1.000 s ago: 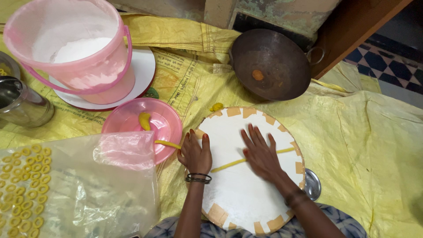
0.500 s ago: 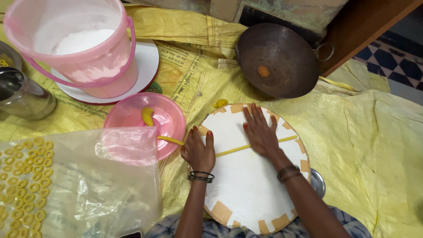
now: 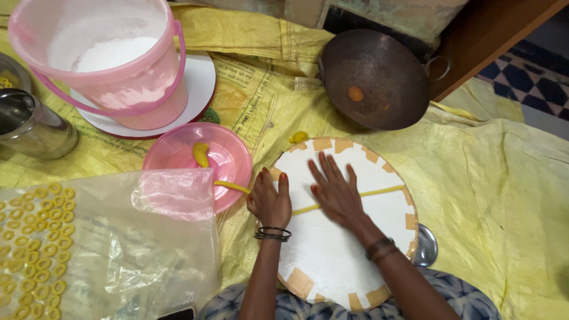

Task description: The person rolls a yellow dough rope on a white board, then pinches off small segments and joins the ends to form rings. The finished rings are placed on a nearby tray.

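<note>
Yellow sacking (image 3: 504,195) covers the floor under everything. Clear plastic sheet (image 3: 112,255) lies bottom left, with rows of small yellow dough rings (image 3: 35,237) along its left side. Round white board (image 3: 349,249) with tan patches on its rim sits centre, on the sacking, in front of the person's patterned lap. Pink bucket (image 3: 112,65) top left holds white flour and stands on a white plate (image 3: 195,83). Dark wok (image 3: 373,77) with an orange lump inside sits behind the board, near a wooden edge. Pink dish (image 3: 225,160) lies between bucket and board, a yellow dough lump (image 3: 201,154) in it; the plastic sheet overlaps its near edge. Steel pot (image 3: 32,127) is at the left edge. Small steel lid (image 3: 427,246) peeks out at the board's right rim.

Right hand (image 3: 335,192) lies flat on the board, fingers spread, palm pressing on a thin yellow dough rope (image 3: 379,192). The rope runs across the board from right of the hand, under both hands, and its left end reaches onto the pink dish. Left hand (image 3: 269,201) rests at the board's left rim, fingers loosely curled over the rope; whether it pinches it, cannot tell. Dark bangles on both wrists. Small yellow dough bit (image 3: 299,137) lies on the sacking just behind the board.
</note>
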